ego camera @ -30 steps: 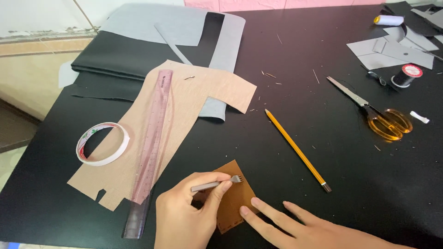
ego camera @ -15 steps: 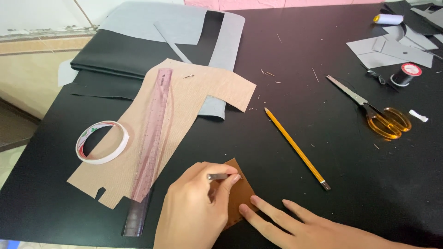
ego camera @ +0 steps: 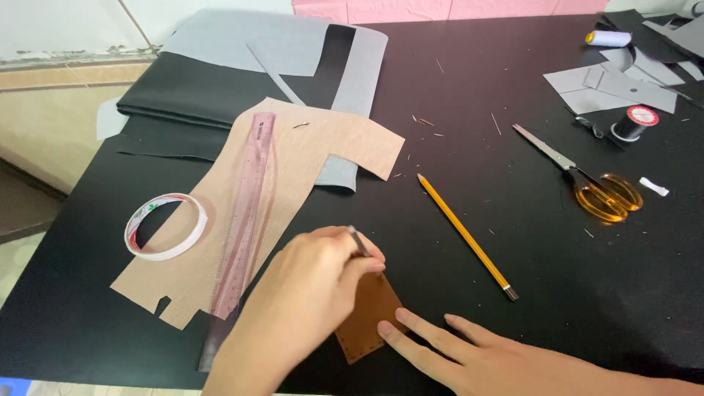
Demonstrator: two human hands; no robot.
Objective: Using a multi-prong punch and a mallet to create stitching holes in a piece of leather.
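A small brown leather piece point(ego camera: 369, 323) with a row of stitch holes along its edge lies on the black table point(ego camera: 455, 95) near the front. My left hand point(ego camera: 304, 290) grips a thin metal tool point(ego camera: 358, 240), its tip at the upper corner of the piece. The hand covers the piece's left part. My right hand point(ego camera: 469, 352) reaches in from the lower right. Its fingertips press flat on the piece's right edge.
Left of my hands a pink ruler point(ego camera: 246, 213) lies on a tan cut-out sheet point(ego camera: 330, 143), with a tape roll point(ego camera: 166, 226) beside it. A yellow pencil point(ego camera: 466, 235) and orange-handled scissors point(ego camera: 590, 187) lie to the right. Thread spools point(ego camera: 632, 123) and grey scraps point(ego camera: 609, 84) sit far right; folded black material point(ego camera: 191, 95) is at the back left.
My left hand has shifted up and over the leather piece, turning the tool from lying nearly flat to standing steeper. The right hand's fingers have stayed on the piece.
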